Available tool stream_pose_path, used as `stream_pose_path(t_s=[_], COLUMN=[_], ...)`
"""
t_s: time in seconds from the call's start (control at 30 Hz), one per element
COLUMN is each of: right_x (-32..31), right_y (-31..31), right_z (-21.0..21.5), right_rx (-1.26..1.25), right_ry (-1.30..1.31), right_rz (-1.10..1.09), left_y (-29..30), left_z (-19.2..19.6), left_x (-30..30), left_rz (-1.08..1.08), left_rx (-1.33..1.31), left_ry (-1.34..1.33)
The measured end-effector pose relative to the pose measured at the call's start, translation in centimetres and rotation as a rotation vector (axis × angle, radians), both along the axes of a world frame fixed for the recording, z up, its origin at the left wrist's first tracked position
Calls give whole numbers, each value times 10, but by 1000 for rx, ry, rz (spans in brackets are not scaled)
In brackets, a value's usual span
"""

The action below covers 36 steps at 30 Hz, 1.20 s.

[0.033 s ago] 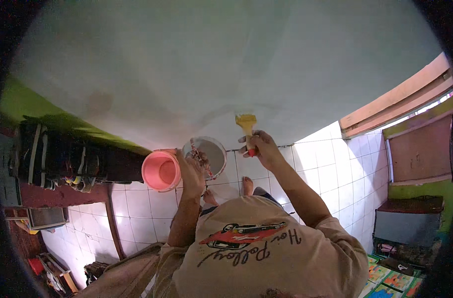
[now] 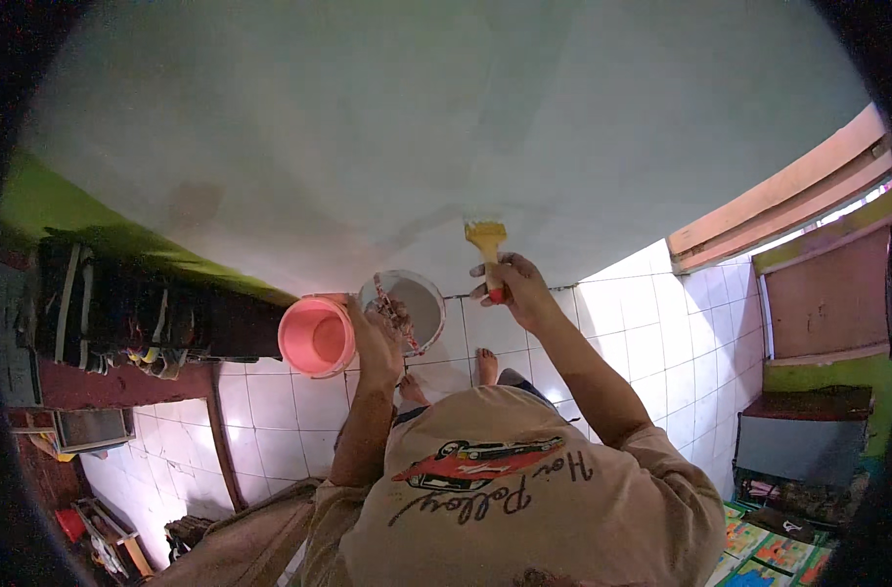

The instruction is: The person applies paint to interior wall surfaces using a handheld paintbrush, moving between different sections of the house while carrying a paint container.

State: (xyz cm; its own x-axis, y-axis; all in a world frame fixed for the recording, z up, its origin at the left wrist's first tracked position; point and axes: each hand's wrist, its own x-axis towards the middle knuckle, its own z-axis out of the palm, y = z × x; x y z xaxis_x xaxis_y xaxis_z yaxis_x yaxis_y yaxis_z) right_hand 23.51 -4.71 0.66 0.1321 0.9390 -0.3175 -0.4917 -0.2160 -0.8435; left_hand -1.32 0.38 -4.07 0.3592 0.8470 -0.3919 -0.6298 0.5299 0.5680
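Note:
My right hand [image 2: 512,286] grips a paintbrush [image 2: 487,240] with a yellow body and a red handle end. The brush's pale bristle end meets the grey-white wall [image 2: 426,108] low down, just above the tiled floor. My left hand [image 2: 378,338] is closed at the side of a pink plastic pail [image 2: 316,338], whose open top faces me. Its grip is partly hidden by the hand itself. Just beyond my left fingers is a white bucket [image 2: 436,318] holding something greyish. A reddish, smeared strip lies across its near side; whether my fingers touch it, I cannot tell.
White tiles [image 2: 612,318] cover the floor, and my bare feet [image 2: 486,367] stand near the wall. A dark rack with hanging items [image 2: 123,303] is at the left. Peach-coloured wooden slats [image 2: 779,205] and a grey cabinet [image 2: 803,455] are at the right.
The brush has shifted very slightly and its pale bristle ends show more against the wall. My left hand and the pink pail have barely moved.

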Motion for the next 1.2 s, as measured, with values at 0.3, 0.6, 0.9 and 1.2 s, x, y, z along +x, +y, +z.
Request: stream_pose_path(t_s=[0.3, 0.6, 0.9, 1.2], right_x=[16, 12, 33, 33], right_y=[22, -2, 32, 61], right_z=[94, 119, -55, 111], right_rx=[66, 255, -118, 91], right_ry=[-123, -2, 115, -15], right_rz=[-94, -221, -171, -200], left_y=[-5, -15, -15, -2], left_z=[-3, 16, -14, -15], left_x=[0, 4, -1, 10], left_rz=[1, 141, 110, 91], left_rx=[-79, -148, -126, -143], left_ry=[84, 116, 120, 170])
